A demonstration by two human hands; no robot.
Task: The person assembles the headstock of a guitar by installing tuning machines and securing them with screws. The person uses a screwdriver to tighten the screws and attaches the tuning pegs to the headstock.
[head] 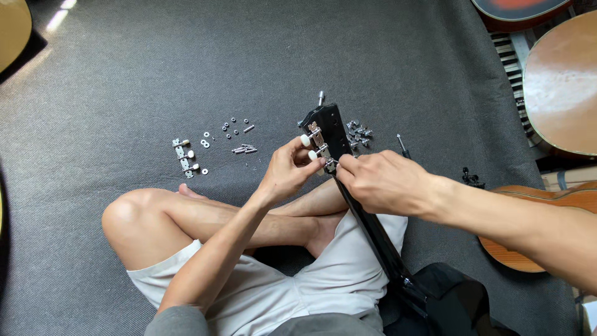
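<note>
A black guitar lies across my lap, its headstock (328, 127) pointing away over the grey mat. A metal tuner strip with white knobs (315, 140) sits on the headstock's left edge. My left hand (287, 169) pinches the lowest white knob of that strip. From the right, my right hand (385, 182) grips the neck just below the headstock, fingertips at the strip's lower end. Whether it holds a small part is hidden.
A second tuner strip (185, 156) lies on the grey mat (124, 81) at the left, with washers (205, 143) and screws (244, 149) nearby. More small hardware (359, 134) and a screwdriver (403, 147) lie right of the headstock. Other guitars (559, 81) sit at the right edge.
</note>
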